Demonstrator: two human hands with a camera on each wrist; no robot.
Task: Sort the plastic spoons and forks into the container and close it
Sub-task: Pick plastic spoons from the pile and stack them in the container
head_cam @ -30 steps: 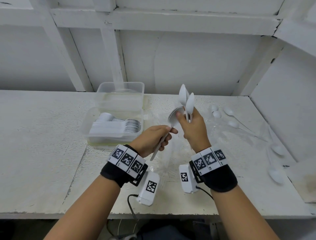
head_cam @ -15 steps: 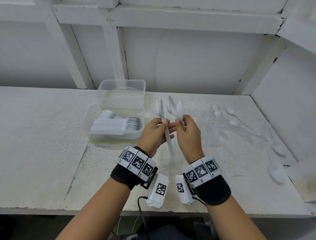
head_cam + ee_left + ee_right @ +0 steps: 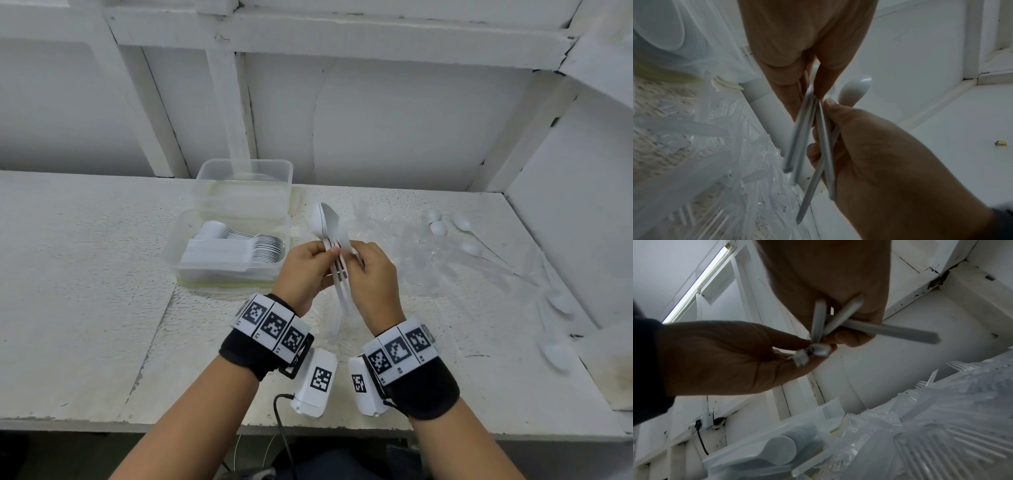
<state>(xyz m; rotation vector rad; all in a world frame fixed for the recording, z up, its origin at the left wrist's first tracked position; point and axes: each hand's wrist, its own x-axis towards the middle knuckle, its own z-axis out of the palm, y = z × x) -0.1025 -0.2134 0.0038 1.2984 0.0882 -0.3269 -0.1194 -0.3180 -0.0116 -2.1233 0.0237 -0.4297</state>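
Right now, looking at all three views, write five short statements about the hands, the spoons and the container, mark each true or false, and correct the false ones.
1. Both hands hold the bundle of white spoons. True: the left hand and the right hand both grip it.
2. The container is closed. False: it stands open, and its lid is raised behind it.
3. Spoons already lie stacked in the container. True.
4. No spoons are left on the table. False: loose spoons lie to the right.
5. The held spoons point bowl-end down. False: the bowls are at the top.
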